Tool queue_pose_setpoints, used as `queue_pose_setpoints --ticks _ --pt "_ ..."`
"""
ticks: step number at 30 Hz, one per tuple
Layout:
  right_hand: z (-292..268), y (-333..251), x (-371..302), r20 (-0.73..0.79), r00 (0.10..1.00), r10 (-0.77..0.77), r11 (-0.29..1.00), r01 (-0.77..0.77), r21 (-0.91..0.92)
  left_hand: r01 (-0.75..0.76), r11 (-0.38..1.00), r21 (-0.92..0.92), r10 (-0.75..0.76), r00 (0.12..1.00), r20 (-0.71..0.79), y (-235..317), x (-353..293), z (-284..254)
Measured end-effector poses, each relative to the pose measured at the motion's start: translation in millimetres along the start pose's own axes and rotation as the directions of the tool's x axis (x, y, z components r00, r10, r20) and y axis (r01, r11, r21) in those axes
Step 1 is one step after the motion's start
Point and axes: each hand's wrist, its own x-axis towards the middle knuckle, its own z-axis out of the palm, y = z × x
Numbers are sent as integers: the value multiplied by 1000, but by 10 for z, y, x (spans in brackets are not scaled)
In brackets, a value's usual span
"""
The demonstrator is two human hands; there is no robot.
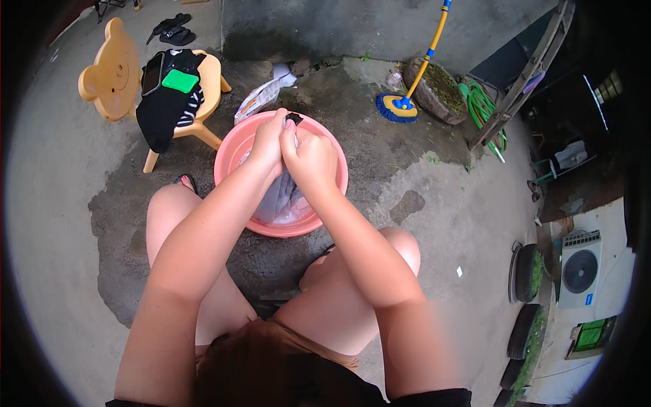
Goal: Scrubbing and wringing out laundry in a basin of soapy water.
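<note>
Both my hands are raised above a round pink basin [226, 166] that stands on the wet ground between my knees. My left hand [269, 144] and my right hand [312, 158] are closed side by side on a wet grey cloth [277, 192]. A small black part of it sticks up past my fingers. The cloth's lower end hangs into the basin, where whitish suds show. Whether it is a garment, I cannot tell, as my hands and forearms cover much of it.
At left, a yellow bear-backed chair [110, 71] bears dark clothes [157, 121], a phone [152, 73] and a green soap-like block [180, 81]. A white packet [260, 97] lies behind the basin. Farther off are a yellow-handled mop [399, 107], a stone planter [434, 91] and a green hose [480, 108].
</note>
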Motion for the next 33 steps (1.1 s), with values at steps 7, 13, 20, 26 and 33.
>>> queue_pose_setpoints --ticks 7,13,20,26,33 --pt "-80 259 177 -128 982 137 988 -144 -48 16 984 175 -22 999 30 18 -357 329" --pt "-125 168 78 -96 995 -41 998 36 -54 -31 969 245 49 997 -67 -13 -252 316" --pt "-85 139 90 -67 995 71 997 -70 16 -48 960 275 53 999 -12 83 -328 323" --pt "-69 323 279 -125 983 133 990 -138 -29 15 936 351 -15 1000 -3 -44 -286 346" --pt "38 -61 60 -60 996 -63 998 63 -6 -40 995 96 37 999 33 109 -36 23"
